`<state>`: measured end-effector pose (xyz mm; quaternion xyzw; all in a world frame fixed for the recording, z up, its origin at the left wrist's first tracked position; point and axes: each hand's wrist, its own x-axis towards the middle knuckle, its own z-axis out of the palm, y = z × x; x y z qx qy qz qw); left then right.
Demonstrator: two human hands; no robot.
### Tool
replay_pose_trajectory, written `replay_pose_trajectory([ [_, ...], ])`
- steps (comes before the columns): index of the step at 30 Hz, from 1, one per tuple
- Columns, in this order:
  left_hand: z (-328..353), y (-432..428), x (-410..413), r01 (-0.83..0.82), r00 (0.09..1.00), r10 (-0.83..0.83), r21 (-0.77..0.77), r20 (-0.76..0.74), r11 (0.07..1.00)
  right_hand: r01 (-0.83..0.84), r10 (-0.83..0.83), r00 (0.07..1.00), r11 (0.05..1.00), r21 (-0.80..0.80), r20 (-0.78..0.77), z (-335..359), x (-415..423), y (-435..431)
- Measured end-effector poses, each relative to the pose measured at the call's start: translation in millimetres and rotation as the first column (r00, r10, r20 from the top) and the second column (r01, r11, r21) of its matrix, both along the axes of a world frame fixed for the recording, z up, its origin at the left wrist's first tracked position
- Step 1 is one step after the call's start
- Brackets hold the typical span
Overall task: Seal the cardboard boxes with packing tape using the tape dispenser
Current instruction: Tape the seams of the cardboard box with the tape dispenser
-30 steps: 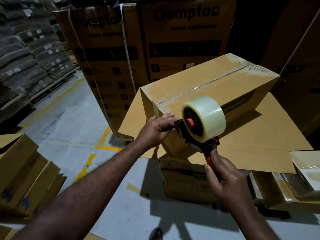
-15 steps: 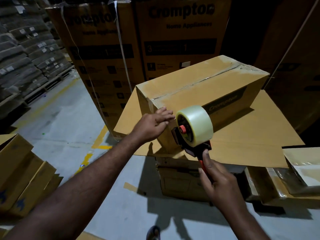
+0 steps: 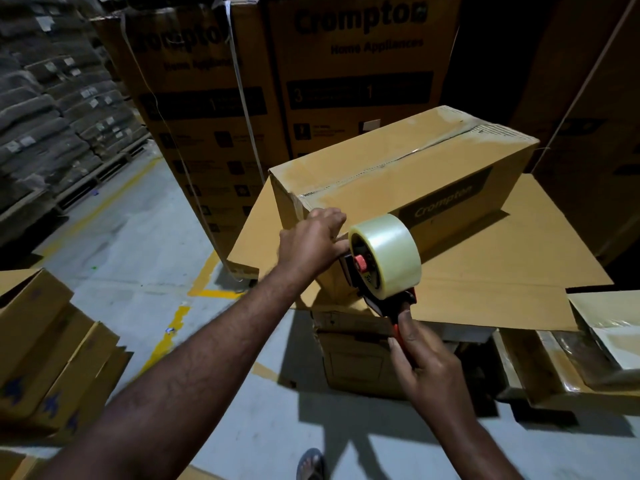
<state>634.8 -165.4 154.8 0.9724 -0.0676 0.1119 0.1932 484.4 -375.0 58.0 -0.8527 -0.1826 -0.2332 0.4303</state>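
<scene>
Closed box (image 3: 398, 174) runs away rightward. At its near end, the left hand (image 3: 311, 240) curls over the edge. The right hand (image 3: 426, 372) grips the tape dispenser (image 3: 381, 268), handle down.

A long brown cardboard box (image 3: 398, 174) printed "Crompton" lies on a flat brown cardboard sheet (image 3: 502, 271), running from the centre towards 2 o'clock, its top seam glossy with tape. At the centre the left hand (image 3: 311, 244) curls its fingers over the box's near top edge. Just beside it at 3 o'clock, a red-and-black tape dispenser (image 3: 377, 299) carrying a fat roll of clear packing tape (image 3: 388, 254) sits against the box's near end. The right hand (image 3: 426, 368), at 5 o'clock, grips its red handle. Tall printed brown cartons (image 3: 360, 81) stand at 12 o'clock, stacked grey sacks (image 3: 52, 116) at 10, flattened brown boxes (image 3: 45, 358) at 8.
</scene>
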Motion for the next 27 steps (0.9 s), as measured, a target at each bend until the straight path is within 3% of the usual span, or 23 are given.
replay_pose_trajectory([
  [6, 21.2, -6.8, -3.4, -0.038, 0.99, 0.062, 0.183, -0.127, 0.982, 0.03, -0.03, 1.0, 0.998, 0.048, 0.008, -1.8, -5.1, 2.3],
  [16, 12.0, -13.3, -5.7, -0.032, 0.997, 0.048, 0.221, -0.065, 0.975, -0.012, 0.013, 1.0, 0.999, 0.053, -0.019, -6.0, -3.6, -1.5],
  [18, 7.0, -6.4, -1.4, 0.019, 0.997, -0.004, 0.18, -0.081, 0.983, -0.03, 0.031, 0.999, 0.999, 0.026, -0.043, -3.9, 2.2, -1.1],
  [22, 6.6, 8.4, 9.4, 0.076, 0.969, -0.101, -0.118, -0.226, 0.99, -0.047, 0.044, 0.998, 0.997, -0.055, -0.047, -4.3, 15.2, -3.7],
  [27, 5.1, 12.4, 9.8, 0.111, 0.95, -0.128, -0.075, -0.286, 0.991, -0.033, 0.031, 0.999, 0.996, -0.08, -0.02, -8.7, 17.7, -3.0],
])
